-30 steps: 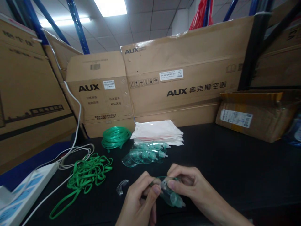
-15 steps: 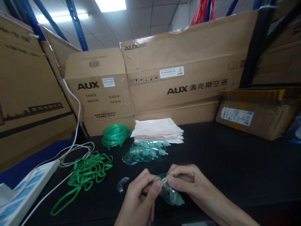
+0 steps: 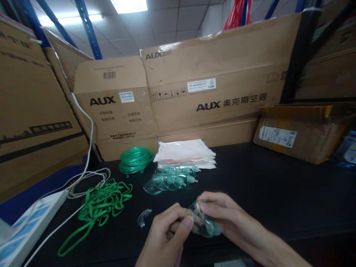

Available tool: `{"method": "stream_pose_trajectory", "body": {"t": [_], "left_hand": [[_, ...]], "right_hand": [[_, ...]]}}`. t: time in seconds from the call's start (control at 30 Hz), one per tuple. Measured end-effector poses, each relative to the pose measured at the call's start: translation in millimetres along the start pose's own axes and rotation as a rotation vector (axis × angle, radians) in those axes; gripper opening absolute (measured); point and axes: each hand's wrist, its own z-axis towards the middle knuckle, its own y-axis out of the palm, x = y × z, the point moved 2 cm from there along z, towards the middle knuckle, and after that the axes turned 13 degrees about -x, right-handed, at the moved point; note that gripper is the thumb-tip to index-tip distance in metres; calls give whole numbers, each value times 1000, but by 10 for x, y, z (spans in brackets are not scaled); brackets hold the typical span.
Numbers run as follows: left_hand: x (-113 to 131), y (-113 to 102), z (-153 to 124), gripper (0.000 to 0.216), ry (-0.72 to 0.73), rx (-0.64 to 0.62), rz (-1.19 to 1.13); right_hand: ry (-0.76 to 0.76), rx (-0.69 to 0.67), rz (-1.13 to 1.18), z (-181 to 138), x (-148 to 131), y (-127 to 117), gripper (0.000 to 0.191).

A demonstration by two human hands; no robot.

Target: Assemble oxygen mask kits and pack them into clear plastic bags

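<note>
Between my hands is a clear green oxygen mask, held over the front of the black table. My left hand pinches its left edge between thumb and fingers. At the upper right of the mask, the thumb and fingers of my right hand are closed on it. Part of the mask is hidden behind my fingers. Several more green masks lie grouped behind my hands. Left of my left hand are some thin, clear curved strips.
Tangled green elastic straps and coiled green tubing lie to the left. White packets are stacked at the back. A power strip with white cables sits far left; an open cardboard box stands at the right, with large cartons behind.
The mask has turned a little in my hands. My right hand has shifted slightly up its edge, and a small white piece seen between my thumbs is no longer plain.
</note>
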Motion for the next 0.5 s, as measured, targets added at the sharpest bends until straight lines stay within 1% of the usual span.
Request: {"method": "stream_pose_trajectory", "body": {"t": [0.07, 0.13, 0.27, 0.33, 0.4, 0.5], "left_hand": [[-17, -13, 8, 49, -43, -26, -35], [-38, -31, 21, 49, -106, -45, -94], [-75, -87, 49, 50, -198, -20, -150], [-87, -107, 57, 52, -230, -3, -152], [-90, -116, 55, 55, -253, 12, -154], [-68, -115, 39, 56, -255, 58, -147]], "right_hand": [[4, 14, -29, 7, 12, 2, 32], [-24, 59, -118, 16, 23, 0, 34], [-199, 228, -450, 13, 43, -17, 36], [-264, 281, -627, -8, 68, -15, 32], [-318, 277, -819, -36, 102, 6, 30], [-376, 209, -1078, -72, 157, 55, 45]]}}
